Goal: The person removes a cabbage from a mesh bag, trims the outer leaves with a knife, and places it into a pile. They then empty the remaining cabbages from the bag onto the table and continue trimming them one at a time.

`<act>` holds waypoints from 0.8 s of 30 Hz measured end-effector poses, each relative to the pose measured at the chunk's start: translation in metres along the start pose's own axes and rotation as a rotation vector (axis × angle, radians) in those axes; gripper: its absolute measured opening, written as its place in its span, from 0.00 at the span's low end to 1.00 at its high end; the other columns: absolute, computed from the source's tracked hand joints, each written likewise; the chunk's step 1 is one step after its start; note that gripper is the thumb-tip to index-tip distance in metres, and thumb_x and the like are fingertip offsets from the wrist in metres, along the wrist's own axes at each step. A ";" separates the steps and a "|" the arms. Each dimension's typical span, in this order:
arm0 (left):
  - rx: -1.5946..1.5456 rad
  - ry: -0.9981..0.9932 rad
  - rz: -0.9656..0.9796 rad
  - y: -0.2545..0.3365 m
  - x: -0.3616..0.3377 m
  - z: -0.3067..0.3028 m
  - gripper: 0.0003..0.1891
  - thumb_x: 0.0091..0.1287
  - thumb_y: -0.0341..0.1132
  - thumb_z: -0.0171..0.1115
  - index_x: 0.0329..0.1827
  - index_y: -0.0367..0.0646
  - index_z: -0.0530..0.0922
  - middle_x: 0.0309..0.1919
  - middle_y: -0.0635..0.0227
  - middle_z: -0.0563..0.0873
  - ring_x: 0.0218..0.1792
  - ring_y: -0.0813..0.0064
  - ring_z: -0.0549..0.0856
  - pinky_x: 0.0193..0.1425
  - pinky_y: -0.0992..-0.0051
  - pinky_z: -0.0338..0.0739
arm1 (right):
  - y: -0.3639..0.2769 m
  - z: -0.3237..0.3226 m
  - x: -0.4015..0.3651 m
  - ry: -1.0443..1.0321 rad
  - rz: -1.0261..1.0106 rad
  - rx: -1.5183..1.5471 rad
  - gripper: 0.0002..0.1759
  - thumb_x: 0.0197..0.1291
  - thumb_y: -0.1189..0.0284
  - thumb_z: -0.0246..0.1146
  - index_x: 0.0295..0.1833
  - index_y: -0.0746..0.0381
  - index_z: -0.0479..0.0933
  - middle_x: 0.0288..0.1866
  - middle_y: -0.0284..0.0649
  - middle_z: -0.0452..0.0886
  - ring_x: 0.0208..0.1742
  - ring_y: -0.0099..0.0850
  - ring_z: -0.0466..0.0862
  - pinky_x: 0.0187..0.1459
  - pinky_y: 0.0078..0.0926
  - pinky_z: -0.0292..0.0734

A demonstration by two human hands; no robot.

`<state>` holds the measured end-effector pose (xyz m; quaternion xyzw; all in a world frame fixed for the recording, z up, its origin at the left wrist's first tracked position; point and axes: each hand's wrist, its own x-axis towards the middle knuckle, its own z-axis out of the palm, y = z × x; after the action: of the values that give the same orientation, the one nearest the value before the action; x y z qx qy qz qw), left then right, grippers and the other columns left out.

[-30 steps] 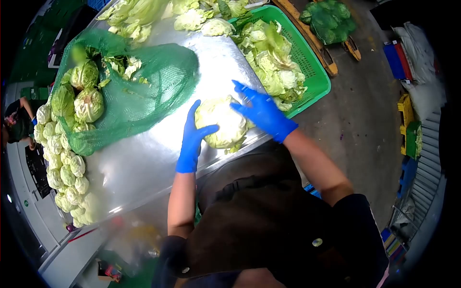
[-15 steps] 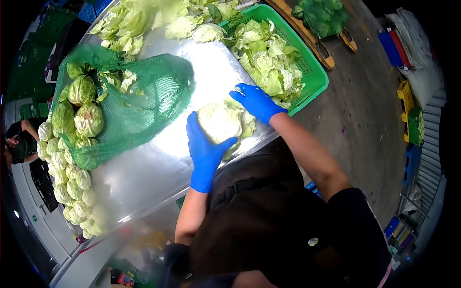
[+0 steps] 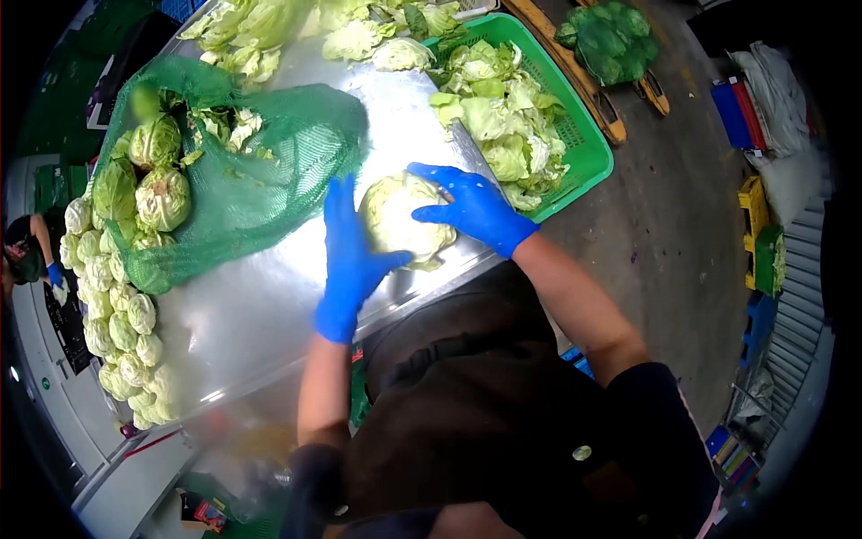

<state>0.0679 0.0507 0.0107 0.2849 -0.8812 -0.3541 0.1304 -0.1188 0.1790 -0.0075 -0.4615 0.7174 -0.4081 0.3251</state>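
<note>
A pale green cabbage (image 3: 401,216) lies on the metal table in front of me, between my two blue-gloved hands. My left hand (image 3: 350,260) is open along its left side, fingers stretched out and thumb pointing toward the cabbage's lower edge. Over the right side of the cabbage, my right hand (image 3: 476,208) has its fingers and thumb laid on the leaves, gripping it there. Beyond the right hand, a green crate (image 3: 584,180) holds loose cabbage leaves (image 3: 503,126).
On the metal table (image 3: 242,332), a green mesh bag (image 3: 296,148) holds several cabbages (image 3: 163,199). Trimmed cabbages (image 3: 121,332) are stacked along the left edge. Loose leaves (image 3: 260,36) lie at the back. Another person (image 3: 40,247) stands at far left. A filled net bag (image 3: 615,45) sits beyond the crate.
My right hand has moved left from beside the crate onto the cabbage. My left hand has shifted left, slightly away from it. The loose leaves beneath the cabbage no longer spread out at its right.
</note>
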 end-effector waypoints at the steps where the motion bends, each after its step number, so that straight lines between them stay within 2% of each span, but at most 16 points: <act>1: -0.114 0.065 -0.091 -0.009 -0.011 0.008 0.69 0.37 0.42 0.86 0.79 0.35 0.46 0.76 0.41 0.53 0.76 0.43 0.56 0.78 0.53 0.56 | 0.003 0.004 -0.001 0.077 0.055 0.067 0.31 0.59 0.61 0.72 0.66 0.56 0.74 0.56 0.48 0.82 0.52 0.39 0.85 0.55 0.31 0.78; 3: -0.630 0.075 -0.302 0.003 -0.019 0.036 0.69 0.40 0.45 0.85 0.78 0.30 0.43 0.77 0.42 0.51 0.77 0.45 0.55 0.79 0.55 0.54 | 0.003 0.006 -0.002 0.173 0.161 0.116 0.23 0.60 0.62 0.71 0.59 0.59 0.80 0.47 0.48 0.85 0.45 0.36 0.85 0.49 0.30 0.79; 4: -0.277 0.161 -0.214 -0.004 -0.021 0.056 0.71 0.41 0.51 0.84 0.78 0.29 0.41 0.76 0.42 0.51 0.77 0.46 0.54 0.79 0.56 0.51 | 0.000 0.005 -0.001 0.192 0.210 0.094 0.21 0.60 0.63 0.71 0.56 0.60 0.81 0.43 0.48 0.86 0.41 0.34 0.85 0.46 0.30 0.79; 5: -0.264 0.222 -0.233 0.009 -0.014 0.057 0.71 0.40 0.54 0.83 0.78 0.29 0.42 0.75 0.41 0.53 0.76 0.46 0.55 0.80 0.56 0.50 | -0.001 0.004 0.000 0.212 0.255 0.070 0.19 0.60 0.63 0.71 0.52 0.62 0.82 0.38 0.48 0.86 0.37 0.33 0.85 0.42 0.31 0.79; 6: -0.225 0.219 -0.233 0.011 -0.009 0.058 0.70 0.40 0.54 0.83 0.78 0.29 0.44 0.74 0.41 0.54 0.75 0.45 0.56 0.79 0.55 0.51 | 0.006 0.004 0.001 0.293 0.172 0.001 0.16 0.61 0.63 0.69 0.47 0.64 0.81 0.32 0.50 0.84 0.31 0.37 0.84 0.36 0.34 0.78; 9: -0.123 0.194 -0.202 0.013 0.001 0.057 0.66 0.40 0.52 0.83 0.76 0.30 0.48 0.72 0.39 0.57 0.73 0.44 0.59 0.77 0.55 0.55 | 0.049 -0.005 0.014 0.362 0.268 -0.143 0.17 0.62 0.61 0.68 0.48 0.63 0.81 0.34 0.52 0.84 0.33 0.44 0.85 0.38 0.37 0.79; 11: -0.130 0.169 -0.172 0.008 0.010 0.054 0.65 0.41 0.51 0.83 0.76 0.30 0.50 0.71 0.39 0.59 0.72 0.43 0.61 0.76 0.55 0.58 | 0.090 -0.012 0.015 0.373 0.268 -0.297 0.20 0.61 0.54 0.65 0.43 0.61 0.80 0.35 0.53 0.85 0.39 0.51 0.85 0.41 0.45 0.79; 13: -0.212 0.134 -0.169 -0.009 0.014 0.051 0.63 0.41 0.50 0.82 0.75 0.29 0.51 0.70 0.40 0.60 0.71 0.42 0.63 0.74 0.55 0.61 | 0.095 -0.035 0.005 0.256 0.420 -0.403 0.22 0.60 0.53 0.65 0.45 0.63 0.79 0.40 0.54 0.85 0.43 0.53 0.84 0.45 0.47 0.79; 15: -0.224 0.085 -0.126 -0.016 0.020 0.045 0.63 0.41 0.50 0.83 0.75 0.29 0.51 0.70 0.40 0.62 0.70 0.44 0.65 0.73 0.56 0.63 | 0.071 -0.039 -0.009 0.315 0.280 -0.437 0.29 0.61 0.51 0.65 0.57 0.62 0.76 0.38 0.53 0.85 0.41 0.51 0.85 0.42 0.46 0.80; 17: -0.186 0.022 -0.094 -0.010 0.026 0.038 0.64 0.41 0.50 0.83 0.75 0.29 0.51 0.69 0.40 0.63 0.70 0.45 0.65 0.74 0.56 0.63 | 0.018 -0.037 -0.012 0.307 0.205 -0.404 0.38 0.62 0.47 0.63 0.71 0.59 0.68 0.38 0.52 0.84 0.37 0.49 0.85 0.38 0.44 0.80; 18: -0.109 0.018 -0.085 -0.003 0.028 0.037 0.66 0.39 0.50 0.84 0.76 0.28 0.50 0.69 0.39 0.63 0.70 0.46 0.67 0.74 0.58 0.64 | 0.012 -0.029 -0.009 0.310 0.065 -0.447 0.44 0.63 0.45 0.61 0.77 0.57 0.59 0.38 0.51 0.84 0.34 0.48 0.85 0.35 0.42 0.80; 19: -0.140 0.043 -0.101 -0.001 0.030 0.040 0.66 0.39 0.50 0.84 0.76 0.28 0.50 0.69 0.39 0.63 0.70 0.46 0.67 0.74 0.58 0.64 | 0.002 -0.030 -0.010 0.124 0.098 -0.473 0.43 0.65 0.45 0.59 0.78 0.57 0.57 0.36 0.52 0.84 0.32 0.48 0.85 0.34 0.43 0.79; 21: -0.201 0.089 -0.131 -0.001 0.033 0.046 0.67 0.39 0.51 0.85 0.76 0.27 0.49 0.69 0.38 0.64 0.69 0.46 0.68 0.73 0.59 0.64 | -0.006 -0.030 -0.005 -0.038 0.213 -0.463 0.43 0.67 0.44 0.56 0.79 0.57 0.55 0.33 0.53 0.84 0.32 0.48 0.85 0.33 0.43 0.79; 24: -0.264 0.088 -0.174 0.003 0.034 0.044 0.66 0.38 0.51 0.85 0.74 0.26 0.51 0.68 0.39 0.66 0.67 0.46 0.70 0.71 0.59 0.67 | -0.012 -0.031 -0.002 -0.060 0.234 -0.423 0.41 0.68 0.44 0.53 0.79 0.56 0.56 0.32 0.54 0.84 0.35 0.49 0.85 0.37 0.45 0.79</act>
<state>0.0208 0.0567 -0.0174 0.3559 -0.7925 -0.4638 0.1739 -0.1390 0.1872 0.0179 -0.4450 0.8256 -0.1944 0.2874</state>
